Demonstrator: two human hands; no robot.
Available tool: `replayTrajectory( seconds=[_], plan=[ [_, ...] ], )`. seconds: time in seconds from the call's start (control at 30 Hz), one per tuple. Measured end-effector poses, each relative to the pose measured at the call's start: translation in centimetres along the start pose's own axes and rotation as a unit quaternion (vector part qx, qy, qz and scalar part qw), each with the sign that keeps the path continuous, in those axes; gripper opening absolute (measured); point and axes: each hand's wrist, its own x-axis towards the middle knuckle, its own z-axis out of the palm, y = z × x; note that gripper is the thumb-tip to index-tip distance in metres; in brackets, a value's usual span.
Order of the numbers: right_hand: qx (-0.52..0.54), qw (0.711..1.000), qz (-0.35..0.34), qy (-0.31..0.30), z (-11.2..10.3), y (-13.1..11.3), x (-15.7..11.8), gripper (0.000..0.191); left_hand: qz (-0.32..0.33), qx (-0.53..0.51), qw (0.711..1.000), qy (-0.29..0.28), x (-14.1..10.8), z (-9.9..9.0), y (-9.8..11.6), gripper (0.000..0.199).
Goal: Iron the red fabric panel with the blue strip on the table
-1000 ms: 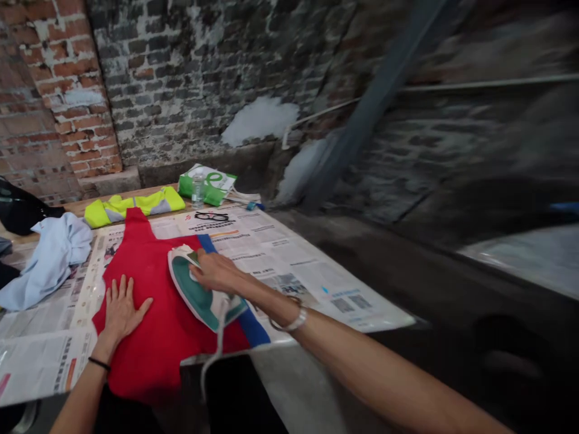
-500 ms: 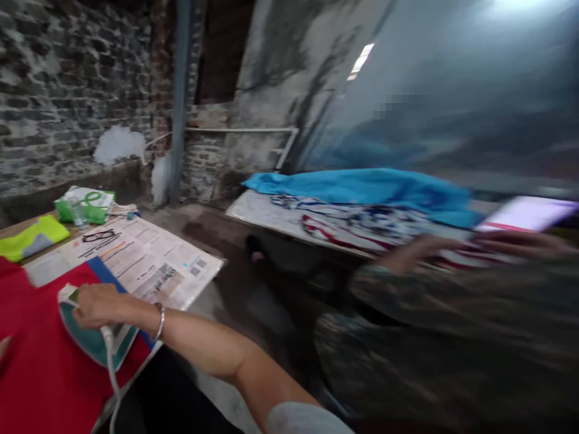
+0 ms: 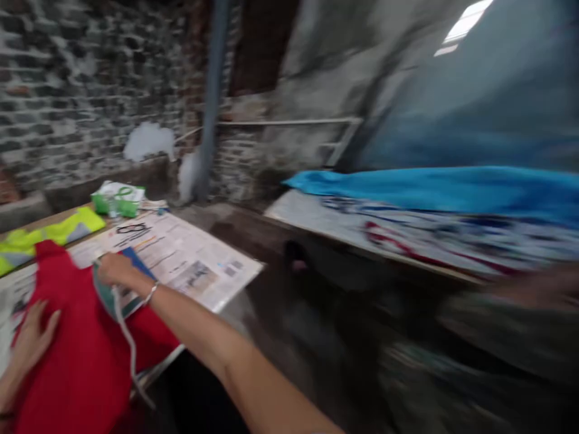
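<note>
On iron: R fingers curled.

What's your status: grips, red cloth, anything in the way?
Right grip closed on iron, over red cloth. Left grip open on the cloth. Cloth spread on newspaper. White cord over cloth; glasses clear.

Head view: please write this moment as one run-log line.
right hand: grips iron | left hand: rests on red cloth | nearby: eyeglasses on newspaper

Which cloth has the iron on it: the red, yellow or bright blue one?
The red cloth: the right hand holds the iron there. The yellow cloth lies behind it, and the bright blue cloth lies on another table.
</note>
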Motion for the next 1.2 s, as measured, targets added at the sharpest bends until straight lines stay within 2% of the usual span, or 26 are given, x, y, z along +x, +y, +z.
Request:
replayTrajectory(
  seconds=[0.07,0.13,0.23,0.33,0.43,0.53,0.63,0.73,0.87,0.93,1.03,1.13,1.2],
  plan=[
    [0.001,0.998,-0.052,-0.022,1.3,-1.4,1.1,0.04,0.026,0.005,0.999,0.018,-3.8,-0.8,-1.7,0.062],
    [-0.003,0.996,-0.083,-0.043,2.7,-1.9,1.8,0.04,0.047,0.029,0.998,0.007,-7.6,-0.8,-2.5,0.055],
    [-0.016,0.993,-0.094,-0.07,4.5,-1.4,1.6,0.036,0.037,0.074,0.997,-0.005,-12.6,-0.4,-2.6,0.057],
    [-0.034,0.992,-0.078,-0.098,5.6,0.0,-0.2,0.033,0.008,0.094,0.995,-0.03,-15.4,-0.2,-2.2,0.059],
    [-0.033,0.986,-0.082,-0.142,6.0,2.0,-2.9,0.033,-0.012,0.11,0.993,-0.037,-15.9,-0.1,-1.7,0.057],
    [0.021,0.971,-0.109,-0.21,5.5,4.2,-4.2,0.032,-0.021,0.116,0.993,-0.029,-15.9,-0.5,-1.4,0.052],
    [0.054,0.942,-0.173,-0.283,4.6,5.5,-3.3,0.031,-0.043,0.113,0.992,-0.021,-17.1,-1.3,-1.8,0.049],
    [0.01,0.908,-0.281,-0.312,4.0,4.8,-1.6,0.025,-0.064,0.121,0.99,-0.018,-19.2,-2.3,-2.8,0.048],
    [-0.06,0.87,-0.391,-0.294,4.9,0.9,-0.5,0.022,-0.075,0.101,0.992,-0.017,-20.5,-3.0,-4.4,0.048],
    [-0.084,0.867,-0.412,-0.267,6.2,-1.4,-0.9,0.029,-0.079,0.083,0.993,-0.02,-20.3,-3.2,-4.8,0.048],
    [-0.117,0.877,-0.427,-0.186,8.5,-3.9,-2.2,0.04,-0.082,0.057,0.994,-0.035,-19.9,-3.8,-5.0,0.048],
    [-0.122,0.885,-0.432,-0.122,10.0,-4.6,-3.3,0.041,-0.087,0.038,0.994,-0.055,-19.8,-4.2,-4.9,0.048],
    [-0.118,0.888,-0.429,-0.116,10.1,-4.1,-3.6,0.04,-0.092,0.04,0.994,-0.052,-19.8,-4.3,-4.9,0.048]
  ],
)
